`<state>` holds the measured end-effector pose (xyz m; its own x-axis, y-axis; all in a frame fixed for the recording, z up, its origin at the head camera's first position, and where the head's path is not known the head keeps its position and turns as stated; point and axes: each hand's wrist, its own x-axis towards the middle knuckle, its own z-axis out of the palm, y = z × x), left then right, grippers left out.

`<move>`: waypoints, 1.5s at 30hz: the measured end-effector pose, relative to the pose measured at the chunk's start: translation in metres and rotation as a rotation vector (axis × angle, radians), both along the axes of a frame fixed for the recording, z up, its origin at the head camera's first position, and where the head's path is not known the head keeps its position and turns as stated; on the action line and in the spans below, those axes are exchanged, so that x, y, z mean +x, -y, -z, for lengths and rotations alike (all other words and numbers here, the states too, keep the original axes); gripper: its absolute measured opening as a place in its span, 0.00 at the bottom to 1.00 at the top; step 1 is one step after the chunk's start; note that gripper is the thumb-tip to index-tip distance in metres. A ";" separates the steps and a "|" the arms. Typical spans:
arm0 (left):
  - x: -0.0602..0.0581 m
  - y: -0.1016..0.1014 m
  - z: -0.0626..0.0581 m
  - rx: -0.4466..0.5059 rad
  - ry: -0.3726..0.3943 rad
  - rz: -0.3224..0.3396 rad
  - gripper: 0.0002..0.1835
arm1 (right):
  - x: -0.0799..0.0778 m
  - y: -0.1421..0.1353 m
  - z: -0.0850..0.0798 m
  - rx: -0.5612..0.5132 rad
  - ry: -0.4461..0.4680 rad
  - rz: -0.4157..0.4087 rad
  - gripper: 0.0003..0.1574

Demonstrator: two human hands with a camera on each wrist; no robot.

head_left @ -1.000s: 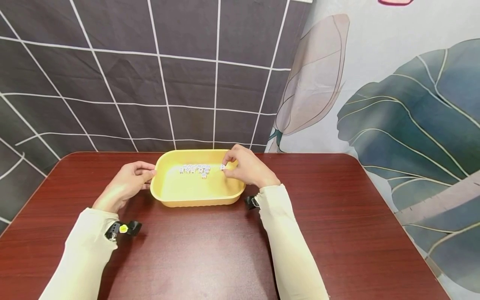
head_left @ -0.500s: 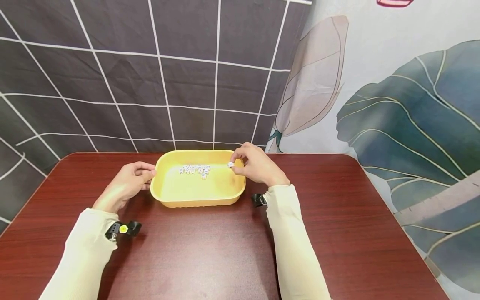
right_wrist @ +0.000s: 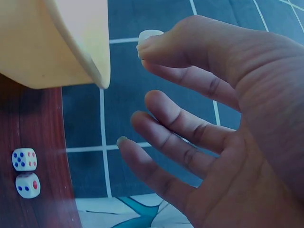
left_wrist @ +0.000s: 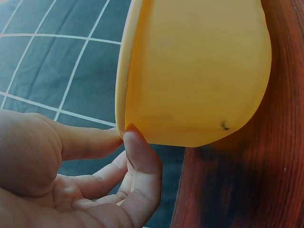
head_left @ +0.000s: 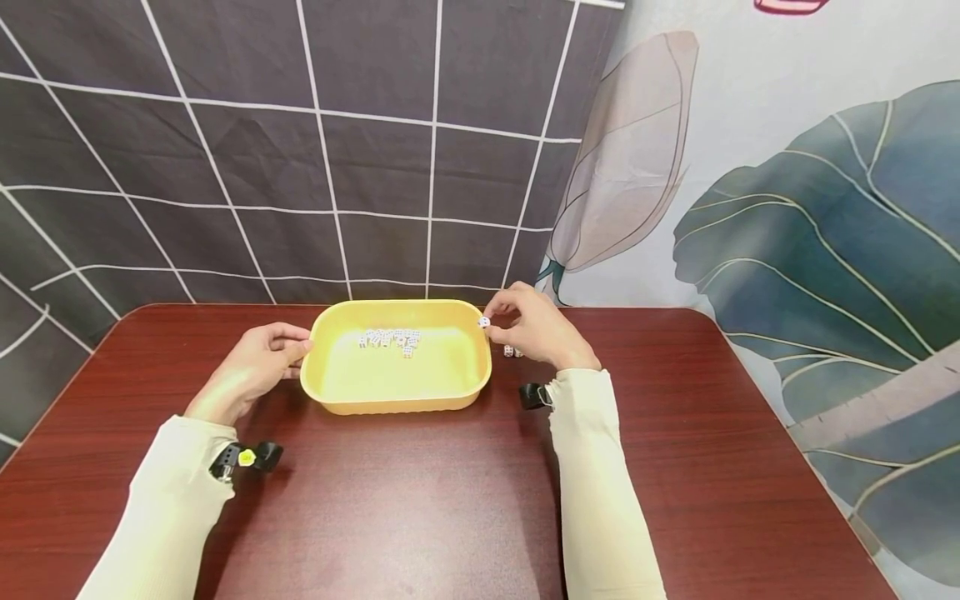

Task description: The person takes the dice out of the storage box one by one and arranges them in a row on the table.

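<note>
A yellow plastic tub [head_left: 397,407] stands near the back edge of the table, with several white dice [head_left: 386,337] grouped on its floor. My left hand [head_left: 255,367] pinches the tub's left rim between thumb and finger, clear in the left wrist view at the rim [left_wrist: 121,85]. My right hand [head_left: 543,329] is at the tub's right rim, pinching one white die [head_left: 484,322] between thumb and index finger. The other right fingers spread loosely in the right wrist view. Two dice [right_wrist: 26,172] lie side by side on the table right of the tub, partly hidden by the hand in the head view.
The reddish-brown wooden table [head_left: 390,500] runs back to a dark cloth [head_left: 382,167] with white grid lines. A leaf-patterned cloth [head_left: 810,250] hangs on the right. Each wrist wears a black strap, such as the left strap [head_left: 247,458].
My right hand has moved rightward from inside the tub to its right rim, carrying the die. The two dice on the table have come into view. My left hand has stayed put.
</note>
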<state>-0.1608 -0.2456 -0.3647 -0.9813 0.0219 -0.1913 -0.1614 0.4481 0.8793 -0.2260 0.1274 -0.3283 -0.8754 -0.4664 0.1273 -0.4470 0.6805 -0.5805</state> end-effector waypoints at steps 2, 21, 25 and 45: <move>0.000 0.000 0.000 0.002 -0.002 0.002 0.22 | 0.000 -0.003 0.000 0.000 0.009 0.012 0.06; 0.000 0.001 0.002 0.011 -0.018 -0.002 0.21 | -0.013 -0.035 0.022 0.033 0.056 0.080 0.05; 0.000 0.000 0.001 0.011 -0.019 -0.003 0.21 | -0.013 -0.041 0.025 0.041 0.069 0.098 0.06; 0.001 -0.001 0.001 0.011 -0.021 -0.003 0.22 | -0.016 -0.060 0.041 0.108 0.145 0.192 0.06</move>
<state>-0.1602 -0.2451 -0.3659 -0.9851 0.0209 -0.1705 -0.1443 0.4377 0.8874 -0.2421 0.1875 -0.3690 -0.9546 -0.2940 -0.0473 -0.2212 0.8066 -0.5482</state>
